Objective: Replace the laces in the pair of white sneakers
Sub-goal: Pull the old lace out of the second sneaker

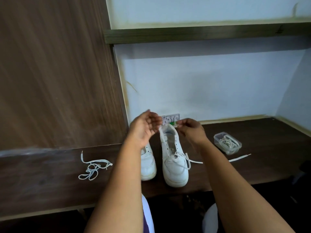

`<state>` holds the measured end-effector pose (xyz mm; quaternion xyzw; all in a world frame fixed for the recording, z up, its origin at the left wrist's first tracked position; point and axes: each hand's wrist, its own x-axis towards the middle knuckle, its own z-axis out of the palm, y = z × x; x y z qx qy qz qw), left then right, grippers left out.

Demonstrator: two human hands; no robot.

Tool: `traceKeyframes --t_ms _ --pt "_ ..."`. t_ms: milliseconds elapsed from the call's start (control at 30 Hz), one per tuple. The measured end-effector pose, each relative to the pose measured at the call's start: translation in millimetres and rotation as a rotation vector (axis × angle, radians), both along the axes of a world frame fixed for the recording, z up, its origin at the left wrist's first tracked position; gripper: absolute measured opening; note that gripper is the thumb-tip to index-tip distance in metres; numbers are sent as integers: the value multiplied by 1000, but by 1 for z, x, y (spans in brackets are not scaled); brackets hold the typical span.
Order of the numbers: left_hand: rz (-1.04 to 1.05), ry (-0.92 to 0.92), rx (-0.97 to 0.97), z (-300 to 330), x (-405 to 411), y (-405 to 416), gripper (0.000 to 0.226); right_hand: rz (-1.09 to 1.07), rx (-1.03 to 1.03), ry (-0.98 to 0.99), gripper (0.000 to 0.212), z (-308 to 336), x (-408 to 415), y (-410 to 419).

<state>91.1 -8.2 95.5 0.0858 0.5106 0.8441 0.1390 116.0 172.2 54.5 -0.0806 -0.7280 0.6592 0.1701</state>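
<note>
2 loose laces (pixel 94 167) & lace tub (pixel 227 142) w/ sneakers (pixel 174 157)

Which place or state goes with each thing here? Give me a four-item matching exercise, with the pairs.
Things:
1. loose lace
2. plastic container
3. right sneaker
4. left sneaker

Places or states:
A. partly hidden behind the left forearm
B. lying in a tangle on the desk, left of both shoes
C. laced only at the lowest eyelets
D. right of the shoes, with laces inside

Pairs: 1-B, 2-D, 3-C, 4-A
</note>
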Motion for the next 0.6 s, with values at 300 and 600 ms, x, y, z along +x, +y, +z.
traceKeyframes --t_ms 300,600 --pt "64 57 -579 -9 0 -6 26 280 969 -528 9 -30 3 14" --pt "-240 -233 -815 -27 16 31 41 591 -55 -282 32 22 19 -11"
